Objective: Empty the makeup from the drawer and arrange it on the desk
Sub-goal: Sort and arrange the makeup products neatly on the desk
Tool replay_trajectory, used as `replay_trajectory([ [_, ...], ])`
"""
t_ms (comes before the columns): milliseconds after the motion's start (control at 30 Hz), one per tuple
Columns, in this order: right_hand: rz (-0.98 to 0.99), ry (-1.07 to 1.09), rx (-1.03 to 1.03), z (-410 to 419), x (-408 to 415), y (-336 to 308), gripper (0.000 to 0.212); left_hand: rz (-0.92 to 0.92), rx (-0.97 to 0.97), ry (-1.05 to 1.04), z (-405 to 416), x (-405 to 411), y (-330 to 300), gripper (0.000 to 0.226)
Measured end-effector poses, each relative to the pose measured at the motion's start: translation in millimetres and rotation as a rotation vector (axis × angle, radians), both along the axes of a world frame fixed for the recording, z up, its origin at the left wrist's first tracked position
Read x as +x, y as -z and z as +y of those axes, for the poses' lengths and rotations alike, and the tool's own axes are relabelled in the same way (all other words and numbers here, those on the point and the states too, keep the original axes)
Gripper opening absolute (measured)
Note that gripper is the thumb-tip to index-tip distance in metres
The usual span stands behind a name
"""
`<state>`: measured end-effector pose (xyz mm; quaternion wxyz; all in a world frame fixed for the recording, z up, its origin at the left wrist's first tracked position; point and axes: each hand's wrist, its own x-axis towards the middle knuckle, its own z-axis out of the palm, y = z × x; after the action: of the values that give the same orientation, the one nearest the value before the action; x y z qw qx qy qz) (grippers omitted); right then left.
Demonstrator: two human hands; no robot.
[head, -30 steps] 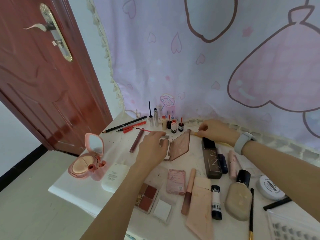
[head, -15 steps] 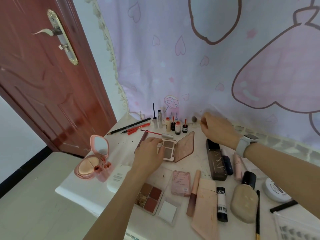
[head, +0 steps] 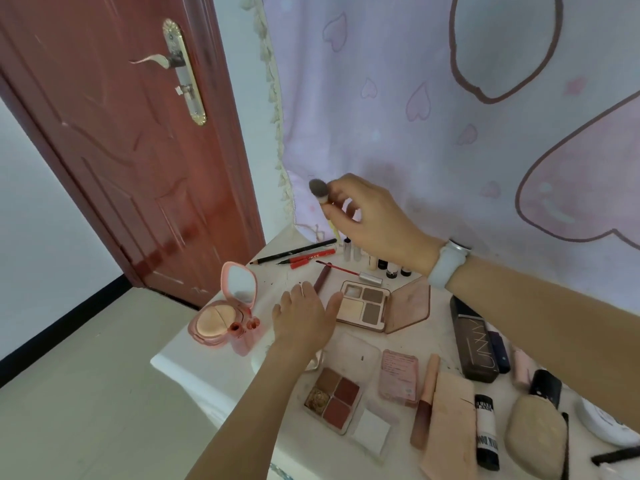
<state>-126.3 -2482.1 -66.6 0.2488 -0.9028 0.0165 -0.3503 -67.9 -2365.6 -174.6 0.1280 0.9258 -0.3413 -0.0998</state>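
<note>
- Door (head: 114, 161) of dark red wood with a brass handle plate stands at the 10 o'clock side, beside the white desk (head: 194, 368).
- A round pink cushion compact with an upright mirror lid (head: 225, 313) sits at the desk's 9 o'clock edge.
- The left hand (head: 303, 320) lies flat on the desk with fingers straight and spread, holding nothing; its thumb tip is just beside the open four-pan contour palette with a pink lid (head: 367, 304).
- A black pencil (head: 294, 251) and a red pen (head: 308, 259) lie at 12 o'clock of that hand.
- The right hand (head: 367, 216), a pale watch on its wrist, is raised above the desk's far edge at 12 o'clock, fingers pinching a small grey-tipped makeup brush with a pale handle (head: 320, 194), bristles up.
- A red-and-gold square eyeshadow quad (head: 332, 396) lies at 6 o'clock of the palette.
- A dark brown rectangular foundation bottle (head: 472, 341) lies at 3 o'clock, under the right forearm.
</note>
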Motion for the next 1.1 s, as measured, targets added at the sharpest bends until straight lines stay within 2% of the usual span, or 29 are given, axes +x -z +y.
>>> replay_trajectory([
  [67, 0.006, -0.049, 0.008, 8.3, 24.8, -2.8, 0.015, -0.017, 0.041, -0.012, -3.0, 3.4, 2.5, 0.068],
  [200, 0.188, -0.093, 0.016, 6.8, 67.2, 11.4, 0.020, -0.063, 0.138, -0.020, -5.1, 11.7, 1.5, 0.072],
  [433, 0.521, -0.091, -0.309, 3.5, 114.8, 37.7, 0.019, -0.100, 0.199, 0.032, -3.7, 15.1, 2.4, 0.074],
  [700, 0.596, -0.051, -0.522, 7.1, 151.9, 53.7, 0.023, -0.156, 0.240, 0.053, -2.6, 16.4, 0.2, 0.074],
  [867, 0.584, -0.048, -0.457, 4.1, 164.0, 56.9, 0.017, -0.150, 0.236, 0.068, -1.0, 18.6, 1.0, 0.073],
  [1100, 0.628, -0.039, -0.476, -10.5, 176.0, 80.1, 0.026, -0.169, 0.223, 0.070, -0.9, 20.3, 3.7, 0.071],
])
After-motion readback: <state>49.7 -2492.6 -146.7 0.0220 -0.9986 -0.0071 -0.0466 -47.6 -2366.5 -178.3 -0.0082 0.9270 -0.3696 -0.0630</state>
